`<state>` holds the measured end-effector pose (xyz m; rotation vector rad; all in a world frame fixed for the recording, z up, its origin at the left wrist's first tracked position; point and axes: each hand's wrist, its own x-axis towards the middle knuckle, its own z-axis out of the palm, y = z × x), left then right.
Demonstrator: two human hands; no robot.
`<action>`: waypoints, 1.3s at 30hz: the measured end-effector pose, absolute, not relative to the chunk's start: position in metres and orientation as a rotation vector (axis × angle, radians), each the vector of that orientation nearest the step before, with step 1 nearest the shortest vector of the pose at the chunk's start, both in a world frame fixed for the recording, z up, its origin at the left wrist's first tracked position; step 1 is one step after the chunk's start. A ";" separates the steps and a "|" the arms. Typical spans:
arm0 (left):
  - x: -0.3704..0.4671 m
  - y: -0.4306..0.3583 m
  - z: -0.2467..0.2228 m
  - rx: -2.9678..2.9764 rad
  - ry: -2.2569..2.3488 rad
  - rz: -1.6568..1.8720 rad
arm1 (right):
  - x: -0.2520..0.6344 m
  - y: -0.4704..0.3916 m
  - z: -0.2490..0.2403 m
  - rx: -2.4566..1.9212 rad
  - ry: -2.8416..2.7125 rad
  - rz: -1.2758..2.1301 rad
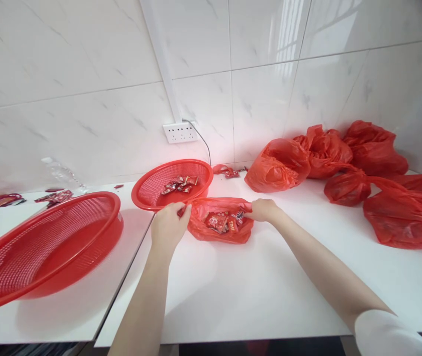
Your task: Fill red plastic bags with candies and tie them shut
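A red plastic bag (220, 240) sits on the white table with its mouth spread wide. Inside it lie several small red wrapped packets (218, 222). My left hand (169, 225) is closed on the left side of the bag's rim, and a bit of red shows between thumb and fingers. On the opposite side, my right hand (264, 210) grips the rim, its fingertips partly hidden by the plastic. Just behind my left hand stands a round red basket (147, 190) with several similar packets in it.
A larger red basket (80, 262) stands on the left table. Several filled red bags (281, 163) line the right side by the wall. Loose packets (57, 198) lie at the far left. A power strip (180, 132) with a cable is on the tiled wall. A gap separates the tables.
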<state>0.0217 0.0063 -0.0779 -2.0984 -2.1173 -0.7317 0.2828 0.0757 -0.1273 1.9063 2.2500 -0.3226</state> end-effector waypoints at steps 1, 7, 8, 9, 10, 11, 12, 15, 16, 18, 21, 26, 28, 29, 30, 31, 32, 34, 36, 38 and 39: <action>0.025 0.005 -0.069 -2.050 -2.071 -0.729 | 0.284 0.075 -0.126 1.886 2.246 -0.341; 0.035 0.004 -0.018 -1.901 -1.862 -1.228 | 0.305 0.062 -0.078 1.953 2.341 -0.312; 0.037 0.004 -0.011 -1.935 -1.832 -1.441 | 0.311 0.058 -0.065 2.005 2.408 -0.306; 0.038 0.005 -0.006 -1.982 -1.799 -1.684 | 0.315 0.054 -0.054 2.078 2.521 -0.311; 0.040 0.005 -0.002 -2.032 -1.760 -1.939 | 0.319 0.049 -0.043 2.198 2.715 -0.356; 0.041 0.006 0.001 -2.076 -1.709 -2.189 | 0.320 0.045 -0.035 2.320 2.947 -0.423; 0.043 0.007 0.003 -2.117 -1.648 -2.408 | 0.321 0.040 -0.028 2.436 3.200 -0.516; 0.047 0.011 0.003 -2.273 -1.474 -2.781 | 0.314 0.027 -0.017 2.553 3.747 -0.857; 0.048 0.012 0.002 -2.351 -1.444 -2.823 | 0.312 0.023 -0.015 2.499 3.804 -0.950; 0.049 0.015 0.000 -2.524 -1.435 -2.825 | 0.308 0.013 -0.012 2.272 3.771 -1.032; 0.049 0.018 -0.003 -2.710 -1.475 -2.687 | 0.312 0.000 -0.011 1.835 3.571 -0.885; 0.049 0.019 -0.005 -2.667 -1.515 -2.577 | 0.327 0.011 -0.019 1.924 3.158 -0.554; 0.050 0.018 -0.004 -2.701 -1.506 -2.548 | 0.330 0.023 -0.024 2.087 3.058 -0.545; 0.050 0.018 -0.004 -2.749 -1.511 -2.511 | 0.329 0.028 -0.026 2.125 3.024 -0.577; 0.051 0.017 -0.003 -2.806 -1.525 -2.463 | 0.328 0.032 -0.027 2.138 3.007 -0.623; 0.052 0.016 -0.003 -2.865 -1.550 -2.406 | 0.325 0.034 -0.028 2.143 3.018 -0.666; 0.054 0.015 -0.003 -2.922 -1.585 -2.343 | 0.321 0.033 -0.027 2.146 3.067 -0.692; 0.060 0.013 -0.005 -3.049 -1.682 -2.173 | 0.309 0.027 -0.025 2.068 3.320 -0.694; 0.071 0.010 -0.009 -3.214 -1.759 -1.895 | 0.294 0.017 -0.023 1.767 3.683 -0.710; 0.085 0.008 -0.015 -3.343 -1.729 -1.630 | 0.280 0.008 -0.022 1.367 3.920 -0.774; 0.092 0.008 -0.018 -3.348 -1.681 -1.601 | 0.275 0.005 -0.022 1.208 3.972 -0.818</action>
